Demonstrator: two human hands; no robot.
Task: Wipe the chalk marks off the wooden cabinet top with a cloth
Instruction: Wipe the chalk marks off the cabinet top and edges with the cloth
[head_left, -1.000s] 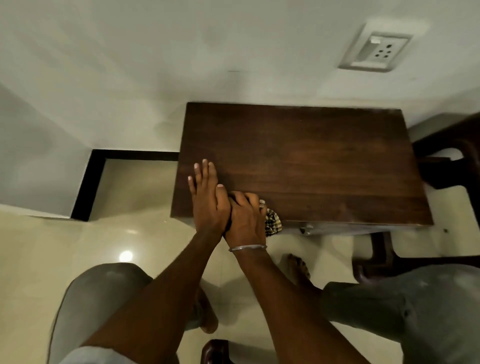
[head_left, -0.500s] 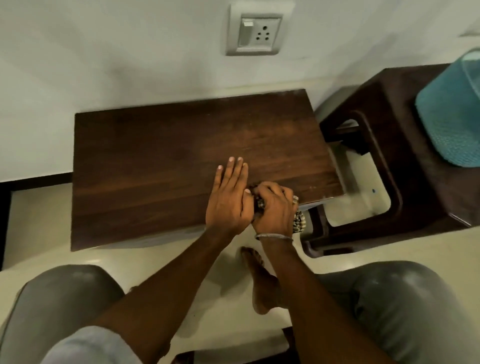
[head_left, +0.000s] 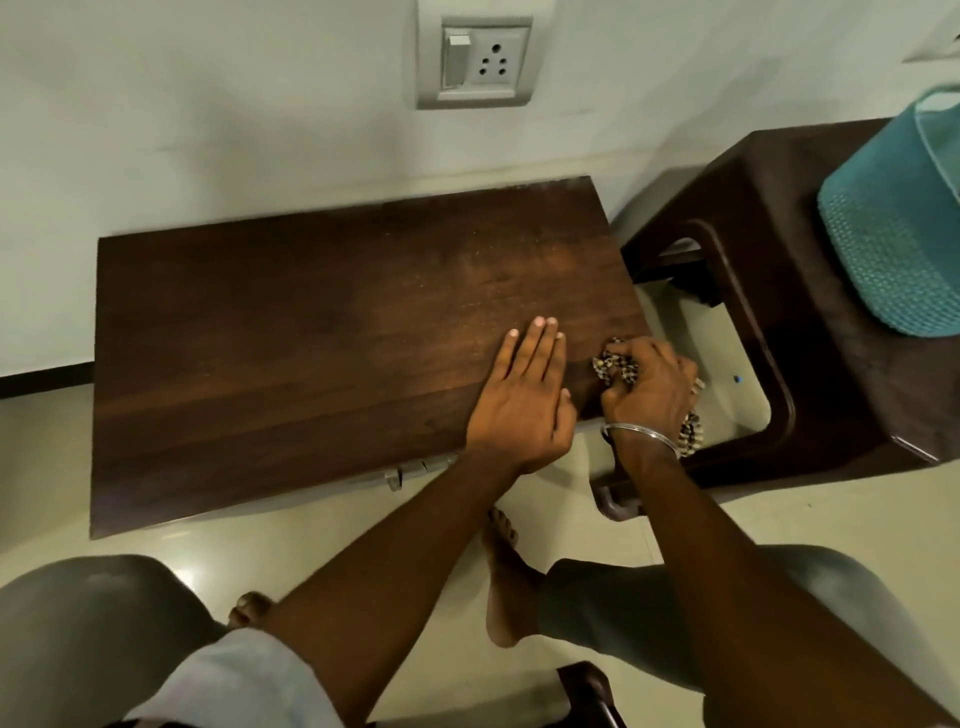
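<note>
The dark wooden cabinet top (head_left: 291, 332) lies below me against the white wall. A faint pale dusty patch shows on the wood near its right rear part. My left hand (head_left: 524, 400) rests flat on the top near the front right, fingers straight and together. Just to its right, my right hand (head_left: 649, 387) grips a bunched black-and-cream checked cloth (head_left: 615, 364) at the cabinet's front right corner. A tail of the cloth hangs past my wrist, which wears a metal bangle.
A dark brown plastic stool (head_left: 810, 291) stands right of the cabinet, carrying a teal woven basket (head_left: 898, 234). A switch and socket plate (head_left: 475, 60) is on the wall above. My knees and bare feet are on the cream tiled floor (head_left: 47, 467).
Both hands have slid along the front edge from the cabinet's left part to its right corner, the right hand carrying the cloth. The hands have parted slightly. The view has swung right.
</note>
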